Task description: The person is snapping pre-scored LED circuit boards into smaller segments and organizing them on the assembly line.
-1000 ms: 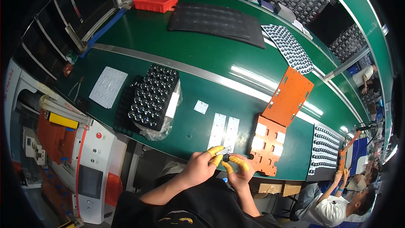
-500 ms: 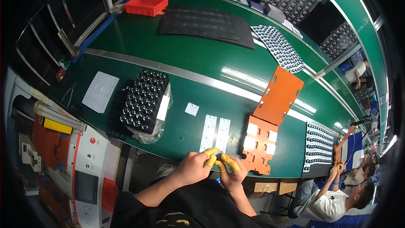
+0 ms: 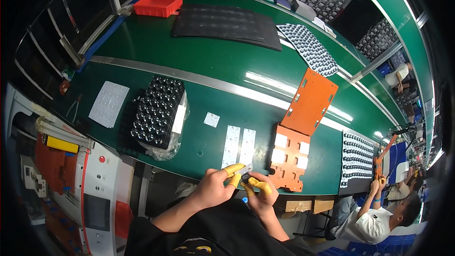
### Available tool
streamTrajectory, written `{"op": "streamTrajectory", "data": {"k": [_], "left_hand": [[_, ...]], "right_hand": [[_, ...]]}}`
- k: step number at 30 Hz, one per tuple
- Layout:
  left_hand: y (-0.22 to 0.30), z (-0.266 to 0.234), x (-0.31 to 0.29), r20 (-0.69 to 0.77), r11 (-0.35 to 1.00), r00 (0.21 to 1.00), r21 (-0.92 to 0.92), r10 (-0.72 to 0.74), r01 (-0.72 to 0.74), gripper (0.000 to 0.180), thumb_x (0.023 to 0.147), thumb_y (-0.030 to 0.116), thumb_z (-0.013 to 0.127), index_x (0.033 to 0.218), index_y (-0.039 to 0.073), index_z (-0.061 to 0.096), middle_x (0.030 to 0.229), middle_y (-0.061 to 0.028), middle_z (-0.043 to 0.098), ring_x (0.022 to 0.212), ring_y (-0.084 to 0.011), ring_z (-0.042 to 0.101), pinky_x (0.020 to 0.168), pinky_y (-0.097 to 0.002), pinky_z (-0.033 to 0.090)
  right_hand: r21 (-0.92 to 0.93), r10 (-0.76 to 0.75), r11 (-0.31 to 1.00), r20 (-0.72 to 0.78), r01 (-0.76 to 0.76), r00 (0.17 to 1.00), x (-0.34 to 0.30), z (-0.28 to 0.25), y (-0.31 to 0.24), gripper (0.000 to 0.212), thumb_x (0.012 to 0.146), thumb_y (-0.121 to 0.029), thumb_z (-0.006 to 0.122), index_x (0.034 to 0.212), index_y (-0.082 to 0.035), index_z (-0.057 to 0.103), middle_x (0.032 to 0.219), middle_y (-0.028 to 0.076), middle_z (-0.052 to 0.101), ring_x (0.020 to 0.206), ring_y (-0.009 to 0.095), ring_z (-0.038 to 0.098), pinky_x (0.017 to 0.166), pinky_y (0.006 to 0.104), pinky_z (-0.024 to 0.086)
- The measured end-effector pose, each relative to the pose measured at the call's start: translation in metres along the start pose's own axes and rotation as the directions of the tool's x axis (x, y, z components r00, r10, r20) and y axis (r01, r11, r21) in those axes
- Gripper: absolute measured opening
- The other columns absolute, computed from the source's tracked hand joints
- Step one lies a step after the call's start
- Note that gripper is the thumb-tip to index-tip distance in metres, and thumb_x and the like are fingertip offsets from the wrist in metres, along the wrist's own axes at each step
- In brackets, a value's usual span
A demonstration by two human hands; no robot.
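Note:
Yellow finger cots cover fingertips of both my hands, which meet just off the near table edge. My left hand (image 3: 214,188) is closed, pinching a small whitish plate (image 3: 246,168) between thumb and finger. Right below the plate is a small black round lens piece (image 3: 245,178), with the closed fingers of my right hand (image 3: 261,196) on it. Whether the plate and lens piece are joined I cannot tell. Just beyond lie two white circuit board strips (image 3: 231,146) and a small square white board (image 3: 212,119).
An orange hinged fixture (image 3: 295,149) holding white squares lies open to the right. At left stand a black tray of lenses (image 3: 157,109) and white sheets (image 3: 109,104). A red bin (image 3: 159,5) and black sheets (image 3: 222,26) lie farther back. A co-worker (image 3: 374,223) sits at right.
My hands have turned the held pieces, so the black lens piece and whitish plate show more plainly. The right fingers have shifted slightly downward. The whole view has moved a little.

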State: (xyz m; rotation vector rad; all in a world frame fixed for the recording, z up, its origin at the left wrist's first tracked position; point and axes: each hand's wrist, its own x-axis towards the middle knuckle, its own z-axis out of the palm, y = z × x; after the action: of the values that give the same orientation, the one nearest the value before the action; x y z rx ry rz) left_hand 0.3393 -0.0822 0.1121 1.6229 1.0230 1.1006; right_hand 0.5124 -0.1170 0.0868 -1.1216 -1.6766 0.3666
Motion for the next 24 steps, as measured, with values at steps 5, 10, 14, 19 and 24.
{"op": "streamTrajectory", "data": {"k": [5, 10, 14, 19, 24], "left_hand": [[0.003, 0.001, -0.001, -0.006, 0.999, 0.999, -0.005, 0.04, -0.04, 0.035, 0.079, -0.002, 0.061, 0.114, -0.005, 0.064, 0.086, -0.0244, 0.068, 0.071, -0.0326, 0.07, 0.062, -0.0348, 0.055], [0.006, 0.0, 0.0, 0.09, 0.998, 0.996, 0.062, 0.009, -0.015, 0.029, 0.082, -0.003, 0.063, 0.11, -0.006, 0.066, 0.095, -0.02, 0.071, 0.083, -0.0274, 0.073, 0.072, -0.0311, 0.057], [0.006, 0.002, 0.001, 0.103, 0.996, 0.994, 0.078, 0.042, -0.051, 0.029, 0.082, -0.003, 0.063, 0.111, -0.005, 0.066, 0.096, -0.0196, 0.071, 0.083, -0.0287, 0.072, 0.071, -0.0317, 0.057], [0.006, 0.005, 0.002, 0.118, 0.998, 0.993, 0.044, 0.027, -0.033, 0.035, 0.077, 0.001, 0.072, 0.111, -0.005, 0.066, 0.097, -0.0182, 0.072, 0.085, -0.0243, 0.073, 0.074, -0.0306, 0.058], [-0.018, 0.01, 0.009, 0.124, 0.942, 0.981, -0.285, -0.146, 0.177, 0.038, 0.078, -0.001, 0.075, 0.113, -0.008, 0.062, 0.102, -0.0155, 0.071, 0.091, -0.0184, 0.07, 0.078, -0.0287, 0.057]], "right_hand": [[0.029, 0.037, 0.999, -0.043, -0.036, 0.998, -0.005, -0.003, -0.003, 0.031, 0.073, 0.004, 0.079, 0.099, 0.002, 0.064, 0.099, 0.017, 0.068, 0.084, 0.025, 0.069, 0.076, 0.0318, 0.056], [0.022, -0.001, 1.0, -0.057, 0.002, 0.998, 0.001, -0.004, -0.001, 0.031, 0.072, 0.005, 0.079, 0.099, 0.002, 0.065, 0.095, 0.016, 0.069, 0.082, 0.025, 0.07, 0.074, 0.0311, 0.055], [-0.018, -0.002, 1.0, -0.053, 0.001, 0.999, 0.004, -0.008, -0.003, 0.027, 0.072, 0.007, 0.078, 0.097, 0.002, 0.067, 0.093, 0.015, 0.07, 0.08, 0.025, 0.069, 0.071, 0.0299, 0.054], [-0.059, -0.103, 0.993, 0.019, 0.104, 0.994, 0.013, -0.015, -0.004, 0.031, 0.071, 0.011, 0.074, 0.101, 0.004, 0.068, 0.093, 0.016, 0.068, 0.081, 0.028, 0.069, 0.071, 0.0318, 0.055], [-0.071, 0.139, 0.989, 0.234, -0.126, 0.962, 0.022, -0.024, -0.015, 0.034, 0.078, 0.01, 0.07, 0.111, 0.004, 0.065, 0.108, 0.017, 0.065, 0.093, 0.029, 0.068, 0.079, 0.033, 0.056]]}}
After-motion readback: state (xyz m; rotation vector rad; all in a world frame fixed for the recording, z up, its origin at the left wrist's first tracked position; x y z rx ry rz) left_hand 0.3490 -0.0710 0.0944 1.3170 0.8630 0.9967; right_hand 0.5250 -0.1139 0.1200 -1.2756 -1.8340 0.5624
